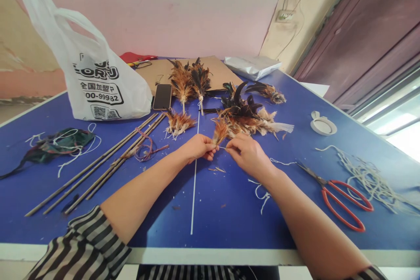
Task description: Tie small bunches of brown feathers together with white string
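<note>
Between the thumb and fingers of my left hand (201,148) is a small bunch of orange-brown feathers (220,132), its tips pointing up. My right hand (244,151), just beside it, pinches a thin white string (222,148) that runs across to the bunch. Whether the string is wound round the quills is too small to tell. Right behind my hands lies a loose pile of dark and brown feathers (244,116). A smaller feather bunch (180,123) rests to the left, and two tied feather bundles (182,81) lie farther back.
Thin sticks (108,162) and a dark cloth with white string (62,144) lie on the left. Behind them stands a white plastic bag (98,74) beside a phone (162,97). Red-handled scissors (337,197), tangled string (370,179) and a white ring-shaped item (324,126) are on the right.
</note>
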Motion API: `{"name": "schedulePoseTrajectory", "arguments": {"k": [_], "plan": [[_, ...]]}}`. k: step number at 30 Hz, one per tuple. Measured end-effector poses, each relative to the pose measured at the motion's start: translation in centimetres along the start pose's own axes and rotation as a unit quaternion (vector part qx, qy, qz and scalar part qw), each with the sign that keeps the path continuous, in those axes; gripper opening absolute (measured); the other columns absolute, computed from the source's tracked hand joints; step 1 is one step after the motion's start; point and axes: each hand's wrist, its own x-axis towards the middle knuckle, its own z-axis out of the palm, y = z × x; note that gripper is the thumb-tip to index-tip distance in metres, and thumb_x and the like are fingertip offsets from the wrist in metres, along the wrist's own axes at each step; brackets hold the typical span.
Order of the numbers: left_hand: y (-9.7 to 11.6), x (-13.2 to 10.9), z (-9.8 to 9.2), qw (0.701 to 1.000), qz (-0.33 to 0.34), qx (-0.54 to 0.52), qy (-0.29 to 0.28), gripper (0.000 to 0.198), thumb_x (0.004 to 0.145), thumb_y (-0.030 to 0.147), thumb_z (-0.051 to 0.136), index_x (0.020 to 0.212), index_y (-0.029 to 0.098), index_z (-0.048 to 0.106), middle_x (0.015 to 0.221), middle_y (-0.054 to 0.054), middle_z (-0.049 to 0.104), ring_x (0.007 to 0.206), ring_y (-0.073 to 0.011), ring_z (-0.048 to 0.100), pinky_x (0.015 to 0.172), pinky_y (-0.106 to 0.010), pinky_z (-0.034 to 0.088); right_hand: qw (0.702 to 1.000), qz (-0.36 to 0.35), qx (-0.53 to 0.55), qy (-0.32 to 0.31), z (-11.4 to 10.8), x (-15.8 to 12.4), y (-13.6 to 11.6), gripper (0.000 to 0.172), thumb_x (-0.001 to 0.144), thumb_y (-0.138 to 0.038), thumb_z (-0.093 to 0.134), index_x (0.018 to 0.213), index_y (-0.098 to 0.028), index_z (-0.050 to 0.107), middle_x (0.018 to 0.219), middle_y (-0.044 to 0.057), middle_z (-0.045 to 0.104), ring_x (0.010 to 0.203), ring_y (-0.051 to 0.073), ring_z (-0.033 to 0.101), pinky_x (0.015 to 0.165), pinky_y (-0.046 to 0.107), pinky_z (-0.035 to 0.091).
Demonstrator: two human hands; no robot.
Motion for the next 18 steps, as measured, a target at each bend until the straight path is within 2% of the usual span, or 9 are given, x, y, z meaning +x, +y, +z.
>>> {"name": "schedulePoseTrajectory", "arguments": {"k": [3, 5, 8, 11, 13, 16, 18], "plan": [[-0.4, 0.2, 0.2, 0.997, -0.001, 0.074, 0.005, 0.014, 0.073, 0.013, 0.049, 0.064, 0.008, 0.058, 0.050, 0.002, 0.050, 0.039, -0.0058, 0.048, 0.042, -0.020, 0.045, 0.990, -0.085, -0.102, -0.040, -0.2, 0.0, -0.9, 0.018, 0.082, -0.015, 0.042, 0.077, -0.015, 0.059, 0.076, 0.006, 0.052, 0.073, 0.014, 0.047, 0.064, 0.025, 0.035], [-0.7, 0.0, 0.8, 0.990, 0.006, 0.139, -0.022, 0.016, 0.072, 0.013, 0.048, 0.060, 0.009, 0.056, 0.049, 0.002, 0.049, 0.037, -0.0067, 0.048, 0.039, -0.020, 0.043, 0.980, -0.128, -0.141, -0.057, -0.4, 0.2, -1.4, 0.019, 0.082, -0.015, 0.042, 0.076, -0.015, 0.059, 0.076, 0.006, 0.051, 0.072, 0.015, 0.045, 0.064, 0.026, 0.034], [-0.9, -0.9, 1.8, 0.973, 0.049, 0.209, -0.087, 0.020, 0.074, 0.018, 0.047, 0.057, 0.010, 0.055, 0.049, 0.001, 0.051, 0.035, -0.0071, 0.049, 0.036, -0.018, 0.040, 0.980, -0.146, -0.102, -0.086, -0.9, 0.6, -1.6, 0.019, 0.081, -0.016, 0.044, 0.071, -0.014, 0.060, 0.073, 0.005, 0.049, 0.068, 0.013, 0.043, 0.061, 0.026, 0.033], [-0.8, -1.8, 2.5, 0.965, 0.077, 0.216, -0.129, 0.020, 0.075, 0.024, 0.048, 0.063, 0.010, 0.058, 0.049, 0.001, 0.052, 0.036, -0.0070, 0.050, 0.037, -0.016, 0.039, 0.988, -0.090, 0.041, -0.116, -1.5, 0.8, -0.5, 0.015, 0.077, -0.017, 0.049, 0.069, -0.015, 0.062, 0.070, 0.003, 0.051, 0.066, 0.011, 0.046, 0.062, 0.024, 0.036], [-0.6, -2.2, 2.8, 0.967, 0.075, 0.185, -0.156, 0.020, 0.074, 0.026, 0.050, 0.063, 0.010, 0.058, 0.049, 0.001, 0.052, 0.037, -0.0073, 0.051, 0.038, -0.016, 0.040, 0.977, -0.019, 0.158, -0.144, -1.8, 0.7, 0.7, 0.010, 0.073, -0.021, 0.055, 0.068, -0.015, 0.062, 0.068, 0.001, 0.054, 0.066, 0.011, 0.049, 0.063, 0.024, 0.038], [-0.1, -2.5, 3.1, 0.973, 0.079, 0.117, -0.184, 0.021, 0.073, 0.027, 0.053, 0.061, 0.010, 0.056, 0.050, 0.000, 0.054, 0.040, -0.0075, 0.053, 0.041, -0.017, 0.042, 0.915, 0.110, 0.337, -0.192, -1.4, 0.3, 2.6, 0.015, 0.068, -0.030, 0.059, 0.070, -0.015, 0.060, 0.064, 0.001, 0.058, 0.059, 0.011, 0.051, 0.056, 0.024, 0.039], [0.2, -2.4, 3.2, 0.982, 0.086, 0.059, -0.158, 0.020, 0.071, 0.027, 0.056, 0.061, 0.009, 0.057, 0.051, 0.000, 0.055, 0.041, -0.0074, 0.053, 0.043, -0.018, 0.044, 0.866, 0.152, 0.438, -0.187, -0.7, 0.1, 3.3, 0.020, 0.065, -0.034, 0.060, 0.071, -0.015, 0.058, 0.061, 0.001, 0.058, 0.054, 0.011, 0.051, 0.050, 0.023, 0.038]]}}
